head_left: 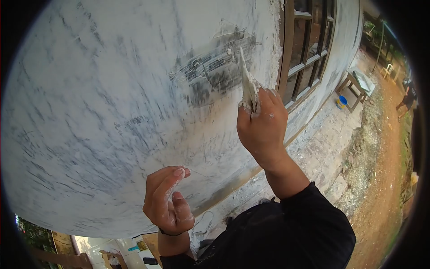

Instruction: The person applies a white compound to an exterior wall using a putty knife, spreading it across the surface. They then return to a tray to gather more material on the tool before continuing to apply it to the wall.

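Observation:
My right hand (264,123) is closed around a putty-smeared putty knife (247,83), its blade pointing up along the wall (89,112). Beside the blade, a dark patch (215,67) on the white wall carries streaks of wet grey-white putty. Most of the knife's handle is hidden in my fist. Lower down, my left hand (168,199) hovers in front of the wall with loosely curled fingers, the thumb apart from them. White putty coats its fingertips, and I see no tool in it.
A brown-framed window (309,49) is set in the wall at right. Further along stand a wooden table (354,89) and a blue bucket (341,102). A person (406,98) is at the far right, near a pale chair (388,70). Rough paving (322,152) runs along the wall's foot.

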Demonstrator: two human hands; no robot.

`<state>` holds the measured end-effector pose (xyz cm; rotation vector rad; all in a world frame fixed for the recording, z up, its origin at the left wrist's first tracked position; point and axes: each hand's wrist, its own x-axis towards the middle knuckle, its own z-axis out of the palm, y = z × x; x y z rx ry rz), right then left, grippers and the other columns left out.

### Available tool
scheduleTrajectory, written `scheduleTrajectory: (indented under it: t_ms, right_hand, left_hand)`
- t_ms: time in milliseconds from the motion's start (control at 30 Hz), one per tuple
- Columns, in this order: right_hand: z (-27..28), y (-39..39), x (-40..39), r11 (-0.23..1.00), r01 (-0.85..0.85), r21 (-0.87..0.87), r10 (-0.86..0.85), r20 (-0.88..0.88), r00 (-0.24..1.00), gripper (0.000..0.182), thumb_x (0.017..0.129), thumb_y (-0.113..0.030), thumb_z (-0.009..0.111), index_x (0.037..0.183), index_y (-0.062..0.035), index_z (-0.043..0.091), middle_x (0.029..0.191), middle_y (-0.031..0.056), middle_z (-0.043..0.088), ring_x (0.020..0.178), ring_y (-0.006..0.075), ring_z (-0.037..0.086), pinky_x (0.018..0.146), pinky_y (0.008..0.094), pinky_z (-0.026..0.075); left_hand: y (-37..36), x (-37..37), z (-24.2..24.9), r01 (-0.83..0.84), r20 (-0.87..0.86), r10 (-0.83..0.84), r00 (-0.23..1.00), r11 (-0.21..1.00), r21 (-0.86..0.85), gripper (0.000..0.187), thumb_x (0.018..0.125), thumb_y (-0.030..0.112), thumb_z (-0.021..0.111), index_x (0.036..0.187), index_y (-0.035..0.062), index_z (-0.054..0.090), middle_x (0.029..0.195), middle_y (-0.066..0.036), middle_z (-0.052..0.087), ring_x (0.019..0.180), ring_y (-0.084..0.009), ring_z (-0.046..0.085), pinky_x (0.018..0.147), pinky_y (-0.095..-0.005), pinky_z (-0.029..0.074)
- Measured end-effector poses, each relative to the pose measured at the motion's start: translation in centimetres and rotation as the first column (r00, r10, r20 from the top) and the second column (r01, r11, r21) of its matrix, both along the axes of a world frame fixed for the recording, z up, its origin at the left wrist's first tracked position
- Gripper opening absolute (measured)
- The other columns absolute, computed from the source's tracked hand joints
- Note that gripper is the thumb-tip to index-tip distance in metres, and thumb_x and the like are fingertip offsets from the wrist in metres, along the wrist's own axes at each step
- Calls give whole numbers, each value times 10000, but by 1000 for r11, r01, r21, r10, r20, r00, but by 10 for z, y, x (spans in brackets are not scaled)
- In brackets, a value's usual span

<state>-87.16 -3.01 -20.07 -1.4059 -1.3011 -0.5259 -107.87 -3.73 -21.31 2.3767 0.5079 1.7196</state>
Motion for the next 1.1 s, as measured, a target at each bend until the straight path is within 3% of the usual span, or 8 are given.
scheduleTrajectory:
  t_ms: [133,200,300,467,633,767,867,1100]
  right_hand:
    - [-3,33,1,992,116,-46,-116,1,993,205,653,-17,615,839,43,555,790,193,558,757,366,524,652,432,434]
    - [-17,59,-14,990,142,-17,-140,102,985,233,651,-30,637,854,50,557,789,202,561,770,369,528,713,423,438]
    - [-18,66,-27,992,123,2,-122,155,980,328,673,-18,558,963,137,558,762,220,541,705,345,531,605,383,464]
    - [-27,45,-54,996,-86,-23,89,202,975,311,672,-24,548,932,146,552,760,225,531,690,341,522,595,370,464]
    - [-22,8,-28,983,-183,1,183,39,982,355,628,1,595,969,83,545,862,226,569,764,398,540,815,436,453]
    - [-9,0,5,995,-19,100,20,-10,1000,314,633,8,589,941,59,560,846,224,571,771,410,537,806,433,455]
    - [0,24,21,992,95,84,-95,-6,995,466,650,-26,634,1074,129,516,945,266,578,878,384,562,895,442,418]
    - [-5,84,11,967,180,179,-195,72,978,403,625,-45,593,977,150,578,865,305,584,819,415,574,793,402,481]
  left_hand:
    - [2,-6,1,-20,-34,20,999,1000,4,347,700,0,436,1020,-48,562,840,-187,636,775,-281,611,718,-352,489]
    - [2,-12,0,-56,-39,56,998,998,-1,322,732,15,437,1022,-43,564,838,-183,636,775,-280,611,723,-351,487]
    - [0,-20,-2,-101,-11,101,995,994,-33,296,768,34,436,1025,-37,565,839,-179,637,777,-277,611,724,-349,486]
    - [3,-17,-2,-96,-25,95,995,995,-40,284,786,43,435,1026,-35,566,839,-175,637,776,-277,611,724,-352,486]
    - [6,-4,0,-34,-72,32,997,999,-25,299,767,26,437,1028,-41,565,840,-176,636,767,-276,611,719,-350,486]
    - [11,5,-3,2,-68,-4,998,1000,-29,327,728,6,440,1026,-44,565,845,-181,635,762,-278,613,716,-346,488]
    - [11,13,-4,24,-73,-27,997,999,-44,331,722,2,439,1024,-44,566,849,-182,634,763,-278,613,715,-342,490]
    - [23,11,-10,15,-103,-23,994,997,-74,324,730,4,424,1017,-55,562,841,-190,629,760,-273,614,702,-339,497]
